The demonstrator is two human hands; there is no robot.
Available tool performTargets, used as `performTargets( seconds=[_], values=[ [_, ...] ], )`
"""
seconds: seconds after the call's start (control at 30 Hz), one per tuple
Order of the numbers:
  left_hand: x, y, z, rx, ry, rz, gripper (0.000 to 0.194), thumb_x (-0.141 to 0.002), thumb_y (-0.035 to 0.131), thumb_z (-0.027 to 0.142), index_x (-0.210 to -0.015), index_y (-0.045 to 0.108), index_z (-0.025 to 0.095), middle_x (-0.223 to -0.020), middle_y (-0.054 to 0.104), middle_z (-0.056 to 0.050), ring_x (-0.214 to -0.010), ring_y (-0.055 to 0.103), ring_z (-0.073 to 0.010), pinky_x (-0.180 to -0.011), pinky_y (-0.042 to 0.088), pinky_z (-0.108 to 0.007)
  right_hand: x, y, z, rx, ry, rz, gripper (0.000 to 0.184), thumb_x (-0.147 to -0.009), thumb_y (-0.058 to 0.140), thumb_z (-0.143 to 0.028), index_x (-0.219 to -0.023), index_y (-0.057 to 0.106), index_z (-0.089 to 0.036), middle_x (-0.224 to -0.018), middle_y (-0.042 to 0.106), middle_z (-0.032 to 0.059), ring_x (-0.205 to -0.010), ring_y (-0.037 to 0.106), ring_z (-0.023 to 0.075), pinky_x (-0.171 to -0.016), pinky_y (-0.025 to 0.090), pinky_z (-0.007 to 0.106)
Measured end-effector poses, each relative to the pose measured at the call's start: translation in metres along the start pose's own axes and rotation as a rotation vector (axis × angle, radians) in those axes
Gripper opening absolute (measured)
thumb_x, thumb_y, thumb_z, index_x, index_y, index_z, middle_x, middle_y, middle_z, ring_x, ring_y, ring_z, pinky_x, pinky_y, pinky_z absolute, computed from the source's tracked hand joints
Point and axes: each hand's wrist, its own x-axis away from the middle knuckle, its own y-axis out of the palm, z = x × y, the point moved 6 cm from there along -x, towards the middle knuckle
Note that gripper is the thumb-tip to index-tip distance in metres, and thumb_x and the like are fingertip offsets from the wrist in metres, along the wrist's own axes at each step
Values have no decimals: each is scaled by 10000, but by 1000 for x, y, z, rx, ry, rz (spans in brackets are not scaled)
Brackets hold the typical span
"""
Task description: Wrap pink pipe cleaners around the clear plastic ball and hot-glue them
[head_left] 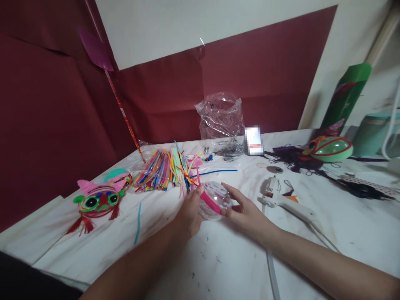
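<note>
The clear ball [220, 193] is between our two hands, at the centre of the clock we use here; whether it touches the white surface [231, 262] we cannot tell. Our left hand [190, 214] grips its 9 o'clock side, thumb against the pink strips [210, 203] that cross it, and our right hand [246, 212] holds its 3 o'clock side with curled fingers. At 8 o'clock we see a light-blue strip [138, 223] lying on its own. At 3 o'clock lies a white glue gun [289, 205], nozzle pointing away from us; at 9 o'clock, a decorated face [99, 202] with pink ears and green-rimmed eyes. Farther off, at 10 o'clock, we have a bundle of coloured strips [161, 171], and a dark blue strip [218, 171] stretches across 12 o'clock. Beyond, at 2 o'clock, a pale green ball [336, 151] banded in red rests beside dark strands [289, 157]. A phone [254, 141] with a pixelated screen stands at 1 o'clock. Near it, at 12 o'clock, is a crinkled clear bag [221, 118], before the maroon wall covering [265, 75].
</note>
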Motion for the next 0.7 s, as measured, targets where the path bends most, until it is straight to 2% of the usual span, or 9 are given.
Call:
performTargets(
  seconds=[0.1,0.23,0.47,0.7],
  values=[
    [0,1,1,-3,15,-11,441,-759,693,462,-1013,657,103,-896,746,-147,-874,709,-301,-787,539,-404,-1,1,1,-19,-4,-16,809,-676,635,-362,-1418,393,-149,-1377,526,140,-1024,643,251,-916,514,401],
    [1,-2,1,-22,30,37,428,-737,721,452,-996,656,118,-878,748,-124,-874,708,-289,-781,541,-386,0,-1,1,77,-32,37,782,-661,598,-325,-1397,427,-123,-1316,576,140,-952,646,239,-885,521,398],
    [-2,-5,-1,18,-9,46,399,-821,629,434,-1058,639,113,-925,747,-144,-867,714,-288,-799,539,-418,-1,-2,-3,29,-32,-8,776,-696,619,-360,-1420,417,-166,-1355,551,125,-968,666,236,-884,535,394],
    [0,-3,0,-12,-1,38,404,-815,637,427,-1071,635,115,-921,746,-145,-864,714,-287,-795,543,-412,-2,0,4,72,-97,35,785,-691,654,-332,-1408,417,-118,-1314,562,159,-1026,630,254,-900,533,403]
  ],
)
